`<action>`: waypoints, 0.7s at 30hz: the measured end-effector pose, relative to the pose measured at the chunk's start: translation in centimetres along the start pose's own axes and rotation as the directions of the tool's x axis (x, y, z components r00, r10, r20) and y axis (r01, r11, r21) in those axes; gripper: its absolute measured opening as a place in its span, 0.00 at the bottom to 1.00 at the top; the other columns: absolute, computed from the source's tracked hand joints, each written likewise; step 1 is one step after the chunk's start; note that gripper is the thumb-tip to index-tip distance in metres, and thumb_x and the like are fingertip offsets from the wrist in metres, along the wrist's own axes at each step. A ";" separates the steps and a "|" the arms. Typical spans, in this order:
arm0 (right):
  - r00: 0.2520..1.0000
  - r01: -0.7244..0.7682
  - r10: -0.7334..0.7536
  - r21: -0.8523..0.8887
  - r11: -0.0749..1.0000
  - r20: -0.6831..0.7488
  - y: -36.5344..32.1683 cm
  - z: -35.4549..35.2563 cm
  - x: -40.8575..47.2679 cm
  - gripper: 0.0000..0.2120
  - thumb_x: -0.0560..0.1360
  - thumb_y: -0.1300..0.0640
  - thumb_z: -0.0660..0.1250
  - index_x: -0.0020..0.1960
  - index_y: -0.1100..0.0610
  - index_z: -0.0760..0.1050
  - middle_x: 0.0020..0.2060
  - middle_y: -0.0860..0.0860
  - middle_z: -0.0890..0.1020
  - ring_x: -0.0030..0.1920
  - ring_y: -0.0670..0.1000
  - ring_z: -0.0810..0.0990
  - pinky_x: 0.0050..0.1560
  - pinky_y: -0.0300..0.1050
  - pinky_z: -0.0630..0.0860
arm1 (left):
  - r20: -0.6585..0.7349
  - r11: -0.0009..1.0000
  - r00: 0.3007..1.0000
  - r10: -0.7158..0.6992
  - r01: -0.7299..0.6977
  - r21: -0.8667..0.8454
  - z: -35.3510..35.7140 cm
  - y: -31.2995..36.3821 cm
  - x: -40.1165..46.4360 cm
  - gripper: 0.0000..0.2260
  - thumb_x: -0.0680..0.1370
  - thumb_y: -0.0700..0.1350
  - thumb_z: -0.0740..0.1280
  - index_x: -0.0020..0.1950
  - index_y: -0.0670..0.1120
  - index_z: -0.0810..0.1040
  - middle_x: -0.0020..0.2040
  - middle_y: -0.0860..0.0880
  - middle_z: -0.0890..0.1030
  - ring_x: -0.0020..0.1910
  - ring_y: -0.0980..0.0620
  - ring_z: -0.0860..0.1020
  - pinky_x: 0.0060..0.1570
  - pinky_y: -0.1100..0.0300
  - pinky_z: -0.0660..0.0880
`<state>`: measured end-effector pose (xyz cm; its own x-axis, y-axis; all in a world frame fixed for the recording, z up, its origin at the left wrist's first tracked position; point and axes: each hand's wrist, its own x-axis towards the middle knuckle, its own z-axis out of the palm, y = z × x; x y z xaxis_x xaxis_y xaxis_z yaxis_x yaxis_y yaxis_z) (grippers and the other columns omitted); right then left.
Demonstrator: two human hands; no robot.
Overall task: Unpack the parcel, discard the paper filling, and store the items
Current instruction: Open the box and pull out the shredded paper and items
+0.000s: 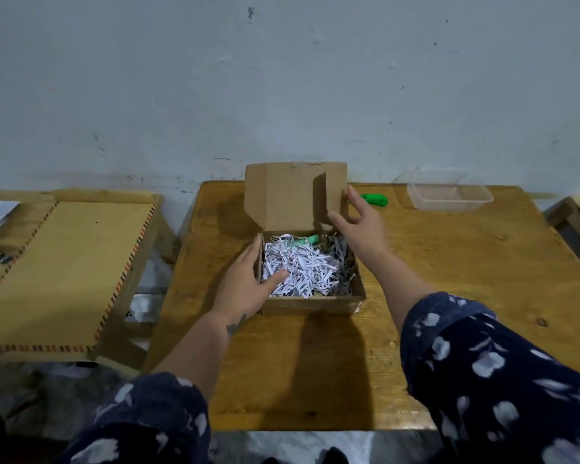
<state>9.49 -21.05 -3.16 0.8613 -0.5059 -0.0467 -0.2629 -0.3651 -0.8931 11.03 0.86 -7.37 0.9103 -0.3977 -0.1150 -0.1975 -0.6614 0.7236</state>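
Note:
A small cardboard box [315, 304] stands open in the middle of the wooden table [449, 279], its lid [288, 195] upright at the back. Shredded white paper [302, 267] fills it, and a green item [310, 241] pokes out near the far wall. My left hand [245, 283] grips the box's left wall, thumb inside on the paper. My right hand [359, 219] rests against the lid's right edge, fingers spread, thumb on the inner face of the lid.
A clear plastic container [449, 194] sits at the table's back right. A green tool [375, 199] lies behind my right hand. A second wooden table with a patterned edge [64, 272] stands to the left. The wall runs close behind.

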 end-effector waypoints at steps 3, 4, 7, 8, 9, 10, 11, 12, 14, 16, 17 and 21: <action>0.999 -0.045 0.045 -0.024 0.999 -0.002 0.4 0.8 1.0 0.30 0.75 0.55 0.68 0.74 0.49 0.60 0.65 0.51 0.75 0.56 0.51 0.79 0.54 0.50 0.80 | -0.026 1.000 0.999 -0.020 0.019 -0.019 0.3 0.0 -0.1 0.40 0.72 0.66 0.66 0.78 0.58 0.49 0.77 0.55 0.57 0.75 0.50 0.59 0.70 0.47 0.64; 0.997 -0.068 0.068 0.005 0.998 -0.030 0.6 1.0 1.4 0.25 0.77 0.56 0.64 0.73 0.52 0.64 0.61 0.52 0.77 0.49 0.49 0.80 0.46 0.45 0.80 | -0.032 1.000 0.999 -0.025 0.025 -0.011 0.4 0.0 -0.2 0.40 0.72 0.66 0.65 0.78 0.58 0.49 0.77 0.55 0.57 0.75 0.50 0.59 0.70 0.48 0.64; 0.966 -0.201 0.217 0.122 0.972 -0.137 1.2 0.8 2.3 0.13 0.81 0.57 0.55 0.60 0.62 0.73 0.45 0.53 0.78 0.38 0.48 0.74 0.33 0.37 0.69 | -0.037 0.999 0.999 -0.038 0.038 -0.004 0.4 0.1 -0.2 0.40 0.72 0.66 0.65 0.78 0.58 0.49 0.77 0.55 0.57 0.75 0.50 0.59 0.70 0.47 0.64; 0.948 -0.249 0.278 0.183 0.951 -0.153 1.6 0.6 2.7 0.12 0.81 0.57 0.56 0.57 0.62 0.73 0.45 0.54 0.77 0.40 0.49 0.73 0.34 0.38 0.68 | -0.040 0.999 0.998 -0.043 0.043 -0.003 0.5 0.2 -0.2 0.40 0.72 0.66 0.65 0.78 0.57 0.49 0.77 0.55 0.57 0.75 0.50 0.59 0.71 0.46 0.64; 0.930 -0.298 0.338 0.240 0.924 -0.144 1.8 0.4 2.9 0.10 0.81 0.57 0.57 0.56 0.61 0.73 0.46 0.56 0.78 0.40 0.50 0.74 0.34 0.38 0.68 | -0.047 0.999 0.998 -0.050 0.050 -0.001 0.5 0.3 -0.3 0.40 0.72 0.66 0.65 0.78 0.57 0.49 0.77 0.54 0.57 0.75 0.50 0.59 0.70 0.46 0.64; 0.913 -0.342 0.388 0.287 0.895 -0.122 1.9 0.3 3.1 0.09 0.80 0.57 0.58 0.56 0.59 0.72 0.47 0.56 0.78 0.39 0.49 0.74 0.34 0.39 0.69 | -0.054 0.999 0.997 -0.054 0.054 0.001 0.6 0.4 -0.3 0.40 0.72 0.66 0.65 0.78 0.57 0.50 0.77 0.54 0.58 0.75 0.49 0.59 0.70 0.46 0.64; 0.894 -0.388 0.438 0.329 0.861 -0.091 1.9 0.2 3.2 0.08 0.80 0.56 0.60 0.56 0.58 0.71 0.47 0.56 0.78 0.39 0.50 0.75 0.34 0.40 0.70 | -0.061 0.998 0.996 -0.057 0.058 0.005 0.7 0.6 -0.3 0.40 0.72 0.65 0.65 0.78 0.57 0.50 0.77 0.54 0.58 0.75 0.49 0.59 0.70 0.45 0.64; 0.874 -0.428 0.481 0.369 0.825 -0.062 2.1 0.2 3.3 0.08 0.79 0.56 0.61 0.56 0.59 0.71 0.47 0.57 0.78 0.39 0.51 0.76 0.36 0.43 0.73 | -0.067 0.998 0.996 -0.061 0.062 0.009 0.7 0.7 -0.4 0.40 0.72 0.66 0.65 0.78 0.57 0.50 0.77 0.54 0.58 0.75 0.49 0.59 0.70 0.45 0.64; 0.833 -0.491 0.553 0.437 0.754 -0.018 1.9 0.2 3.2 0.10 0.78 0.56 0.64 0.56 0.59 0.70 0.48 0.59 0.79 0.40 0.56 0.78 0.41 0.49 0.77 | -0.065 0.997 0.996 -0.068 0.069 0.018 0.7 0.8 -0.4 0.41 0.71 0.67 0.64 0.78 0.57 0.50 0.77 0.54 0.58 0.75 0.49 0.59 0.70 0.46 0.64; 0.818 -0.509 0.575 0.457 0.730 -0.006 1.6 -0.2 3.0 0.14 0.77 0.56 0.65 0.59 0.62 0.71 0.48 0.58 0.80 0.42 0.56 0.79 0.46 0.51 0.78 | -0.039 0.997 0.997 -0.069 0.070 0.034 0.5 0.9 -0.4 0.43 0.69 0.69 0.62 0.78 0.56 0.49 0.78 0.54 0.56 0.75 0.50 0.58 0.70 0.47 0.64; 0.821 -0.512 0.571 0.440 0.738 -0.002 1.4 -0.5 2.8 0.16 0.76 0.57 0.66 0.61 0.64 0.71 0.47 0.57 0.80 0.43 0.55 0.79 0.47 0.50 0.78 | -0.024 0.997 0.998 -0.062 0.063 0.045 0.3 1.0 -0.4 0.44 0.69 0.70 0.61 0.78 0.55 0.49 0.78 0.54 0.55 0.76 0.50 0.58 0.70 0.48 0.63; 0.871 -0.450 0.478 0.204 0.869 -0.115 0.0 -2.2 1.9 0.36 0.73 0.57 0.70 0.74 0.60 0.55 0.63 0.57 0.73 0.60 0.59 0.75 0.60 0.54 0.74 | -0.045 0.991 0.998 0.045 -0.039 0.132 -1.0 1.9 -0.1 0.46 0.69 0.69 0.64 0.78 0.52 0.48 0.79 0.55 0.51 0.76 0.53 0.54 0.71 0.51 0.58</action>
<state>10.15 -23.74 -2.30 0.5740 -0.7053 -0.4160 -0.5279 0.0696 -0.8464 10.94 0.22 -5.33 0.9160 -0.3979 -0.0516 -0.2787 -0.7235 0.6316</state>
